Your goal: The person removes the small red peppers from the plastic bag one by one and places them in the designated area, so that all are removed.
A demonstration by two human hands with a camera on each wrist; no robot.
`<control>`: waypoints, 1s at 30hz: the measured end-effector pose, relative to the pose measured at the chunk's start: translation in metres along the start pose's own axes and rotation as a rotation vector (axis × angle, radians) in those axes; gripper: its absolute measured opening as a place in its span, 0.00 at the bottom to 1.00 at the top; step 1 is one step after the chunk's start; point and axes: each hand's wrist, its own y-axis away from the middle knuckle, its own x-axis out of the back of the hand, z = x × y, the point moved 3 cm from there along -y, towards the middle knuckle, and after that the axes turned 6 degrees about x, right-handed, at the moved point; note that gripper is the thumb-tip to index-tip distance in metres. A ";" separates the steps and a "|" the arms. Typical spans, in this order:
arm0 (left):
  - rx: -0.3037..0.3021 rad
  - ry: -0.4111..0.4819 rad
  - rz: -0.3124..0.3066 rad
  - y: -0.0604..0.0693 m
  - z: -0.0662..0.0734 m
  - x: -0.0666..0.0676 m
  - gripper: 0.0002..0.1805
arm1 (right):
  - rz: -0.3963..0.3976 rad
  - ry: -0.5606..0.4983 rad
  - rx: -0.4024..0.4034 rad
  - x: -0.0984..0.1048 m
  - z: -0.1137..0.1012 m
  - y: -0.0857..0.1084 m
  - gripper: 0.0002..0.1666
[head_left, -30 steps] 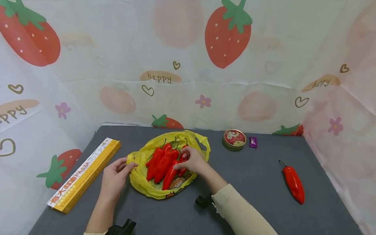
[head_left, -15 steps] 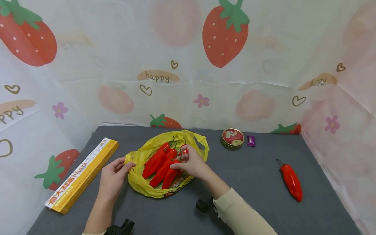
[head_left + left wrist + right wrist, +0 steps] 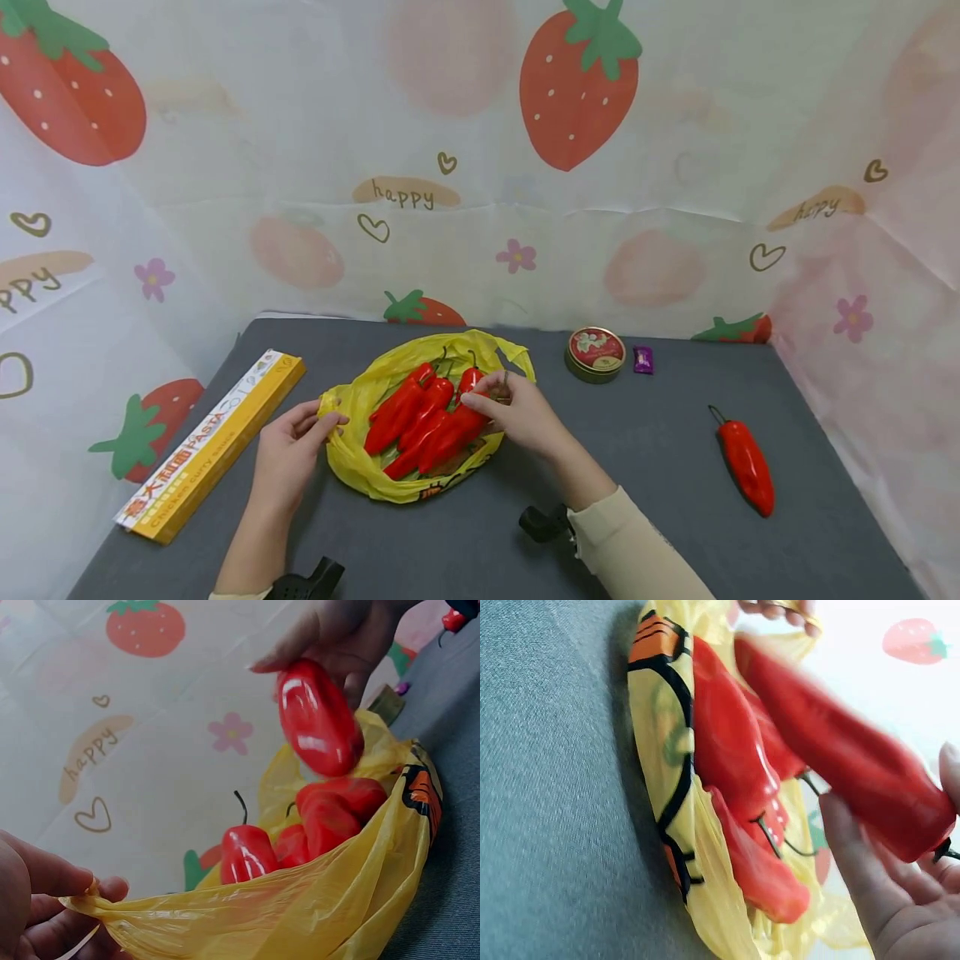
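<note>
A yellow plastic bag lies with its mouth up, several red peppers inside. The left hand pinches the bag's left rim; in the left wrist view the bunched edge sits between thumb and fingers. Over the bag's right side the right hand grips one red pepper near its stem end. That held pepper slants above the others in the right wrist view, and in the left wrist view it is raised over the peppers in the bag.
A yellow and white pasta box lies left of the left arm. Behind and right of the bag are a round red-lidded tin and a small purple packet. Another red pepper lies at the right on the grey table.
The right hand has moved right and a little toward the person, with a pepper now in its grip. Peppers in the bag have shifted. The left hand keeps its hold on the rim.
</note>
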 end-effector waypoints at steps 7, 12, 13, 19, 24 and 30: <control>-0.001 -0.007 -0.002 0.000 -0.002 0.000 0.22 | -0.028 -0.171 -0.043 0.016 0.008 0.007 0.23; -0.002 0.006 -0.001 0.000 -0.001 -0.001 0.20 | -0.069 -0.212 -0.092 0.033 0.016 0.015 0.29; -0.004 0.008 0.001 0.000 -0.001 -0.001 0.20 | -0.076 -0.200 -0.091 0.037 0.017 0.017 0.30; 0.002 0.006 0.000 -0.001 -0.002 -0.001 0.20 | -0.062 -0.118 -0.065 0.059 0.019 0.030 0.35; 0.014 0.006 0.001 -0.002 -0.003 -0.001 0.21 | -0.021 -0.111 -0.066 0.078 0.024 0.043 0.31; 0.012 -0.002 -0.002 -0.001 -0.002 0.000 0.21 | 0.049 -0.097 -0.067 0.100 0.031 0.060 0.29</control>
